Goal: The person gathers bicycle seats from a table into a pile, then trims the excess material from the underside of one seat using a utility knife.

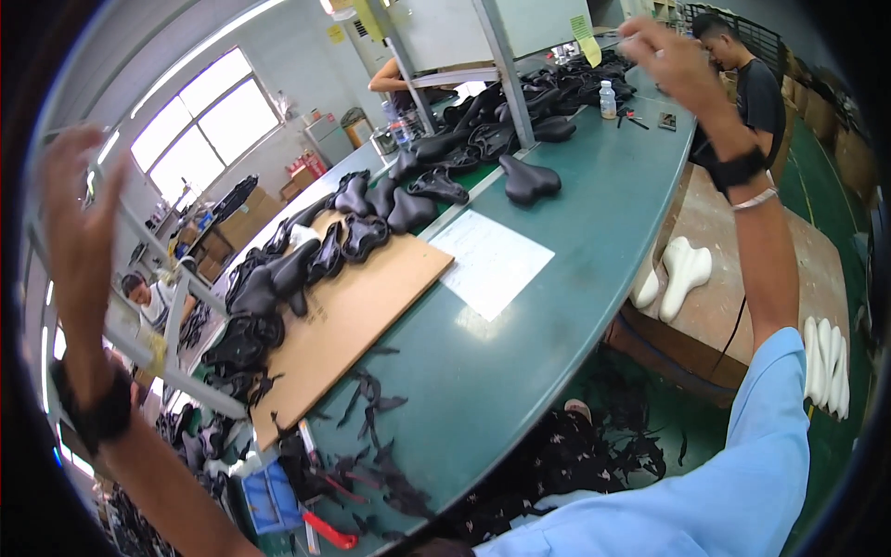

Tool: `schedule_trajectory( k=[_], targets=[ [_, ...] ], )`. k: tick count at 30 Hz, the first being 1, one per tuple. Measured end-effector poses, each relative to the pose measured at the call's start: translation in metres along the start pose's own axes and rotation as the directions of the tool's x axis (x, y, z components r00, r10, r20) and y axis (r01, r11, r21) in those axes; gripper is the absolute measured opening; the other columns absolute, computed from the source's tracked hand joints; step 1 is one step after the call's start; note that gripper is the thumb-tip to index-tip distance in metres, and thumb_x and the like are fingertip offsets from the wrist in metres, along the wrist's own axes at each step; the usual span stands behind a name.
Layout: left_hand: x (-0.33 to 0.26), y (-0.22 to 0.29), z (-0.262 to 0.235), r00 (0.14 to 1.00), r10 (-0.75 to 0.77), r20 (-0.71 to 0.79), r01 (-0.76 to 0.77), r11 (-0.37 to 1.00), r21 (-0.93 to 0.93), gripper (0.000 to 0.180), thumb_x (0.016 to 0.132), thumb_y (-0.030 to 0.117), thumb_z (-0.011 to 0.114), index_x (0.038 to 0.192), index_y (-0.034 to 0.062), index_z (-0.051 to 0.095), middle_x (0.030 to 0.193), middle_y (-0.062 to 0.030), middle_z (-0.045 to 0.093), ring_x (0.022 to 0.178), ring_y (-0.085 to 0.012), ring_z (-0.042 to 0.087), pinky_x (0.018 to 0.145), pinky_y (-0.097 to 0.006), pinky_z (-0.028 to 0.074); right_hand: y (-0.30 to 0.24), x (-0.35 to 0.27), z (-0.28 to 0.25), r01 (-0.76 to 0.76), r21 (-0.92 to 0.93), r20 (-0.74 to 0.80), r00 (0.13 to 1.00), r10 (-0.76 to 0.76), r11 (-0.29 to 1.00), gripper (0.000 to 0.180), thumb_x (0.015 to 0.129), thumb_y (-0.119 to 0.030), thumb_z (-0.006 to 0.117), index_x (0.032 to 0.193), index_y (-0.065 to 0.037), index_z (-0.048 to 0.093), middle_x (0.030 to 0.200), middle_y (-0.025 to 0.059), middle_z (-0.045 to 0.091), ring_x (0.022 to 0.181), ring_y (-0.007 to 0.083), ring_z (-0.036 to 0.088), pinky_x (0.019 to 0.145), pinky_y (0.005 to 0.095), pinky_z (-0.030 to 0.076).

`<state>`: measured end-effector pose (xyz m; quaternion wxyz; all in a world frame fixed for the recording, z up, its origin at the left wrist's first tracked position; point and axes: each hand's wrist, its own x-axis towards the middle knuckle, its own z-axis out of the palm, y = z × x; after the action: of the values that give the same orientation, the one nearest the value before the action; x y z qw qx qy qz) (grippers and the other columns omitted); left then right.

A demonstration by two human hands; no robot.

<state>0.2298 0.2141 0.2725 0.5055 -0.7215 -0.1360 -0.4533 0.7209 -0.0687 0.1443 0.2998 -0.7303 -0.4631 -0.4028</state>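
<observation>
Both hands are raised high above a green worktable (pixel 557 325). My left hand (pixel 79 200), blurred by motion, is up at the left edge with fingers apart and nothing in it. At the upper right, my right hand (pixel 676 70) is lifted with loosely bent, separated fingers, also holding nothing visible. Black bands circle both wrists. A black bicycle saddle (pixel 530 180) lies by itself on the table beside a white paper sheet (pixel 492 260). Many more black saddles (pixel 276 278) are heaped along a cardboard sheet (pixel 362 306).
Black scraps, a red-handled tool (pixel 329 531) and a blue box (pixel 271 498) lie at the near left. A bottle (pixel 608 99) stands farther back. Metal posts (pixel 506 74) rise from the table. White saddle pieces (pixel 685 276) rest on a side bench. A co-worker (pixel 756 93) is at the far right.
</observation>
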Motion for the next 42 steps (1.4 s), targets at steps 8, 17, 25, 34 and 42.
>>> schedule_trajectory(
  k=[8,17,25,34,42],
  targets=[
    [-0.054,0.224,0.296,0.828,0.143,0.542,-0.018,0.973,-0.229,0.037,0.072,0.026,0.071,0.104,0.0111,0.063,0.126,-0.0133,0.051,0.122,-0.0292,0.044,0.094,-0.056,0.035,0.036,-0.086,0.296,0.310,-0.141,0.728,0.676,-0.114,0.940,0.096,0.062,-0.020,0.082,0.144,-0.019,0.033,0.136,0.0159,0.042,0.127,0.0327,0.039,0.096,0.0578,0.038],
    [-0.171,0.251,0.441,0.508,0.201,0.838,0.116,0.948,-0.298,0.040,0.069,0.029,0.075,0.103,0.0105,0.065,0.118,-0.0135,0.053,0.121,-0.0288,0.043,0.102,-0.059,0.025,0.066,-0.120,0.401,0.421,-0.039,0.785,0.574,-0.233,0.906,0.071,0.082,-0.019,0.061,0.146,-0.018,0.030,0.136,0.0212,0.043,0.124,0.0379,0.042,0.089,0.0515,0.042],
    [-0.167,0.156,0.403,0.062,-0.074,0.995,0.485,0.874,0.035,0.032,0.075,0.031,0.072,0.100,0.0125,0.062,0.103,-0.0072,0.060,0.107,-0.0274,0.054,0.091,-0.052,0.032,0.082,-0.063,0.438,0.170,0.290,0.846,0.415,-0.335,0.942,0.070,0.076,-0.011,0.061,0.141,-0.013,0.037,0.126,0.0225,0.045,0.115,0.0396,0.046,0.081,0.0493,0.043],
    [-0.243,0.139,0.298,-0.501,0.021,0.865,0.598,0.731,0.329,0.047,0.082,0.043,0.064,0.115,0.0106,0.059,0.118,-0.0142,0.062,0.114,-0.0323,0.056,0.091,-0.052,0.043,0.068,-0.025,0.466,0.202,0.138,0.909,0.363,-0.205,0.970,0.100,0.058,-0.010,0.075,0.146,-0.018,0.028,0.141,0.0254,0.036,0.125,0.0462,0.040,0.090,0.0563,0.043],
    [-0.342,0.145,0.305,-0.528,-0.120,0.841,0.671,0.548,0.500,0.055,0.080,0.041,0.066,0.124,0.0091,0.053,0.123,-0.0195,0.056,0.115,-0.0369,0.054,0.092,-0.049,0.045,0.045,0.103,0.438,-0.906,0.326,0.939,0.278,-0.203,0.268,0.062,0.062,-0.010,0.053,0.122,0.003,0.052,0.098,0.0080,0.065,0.084,0.0242,0.063,0.080,0.0331,0.052]
  ],
)
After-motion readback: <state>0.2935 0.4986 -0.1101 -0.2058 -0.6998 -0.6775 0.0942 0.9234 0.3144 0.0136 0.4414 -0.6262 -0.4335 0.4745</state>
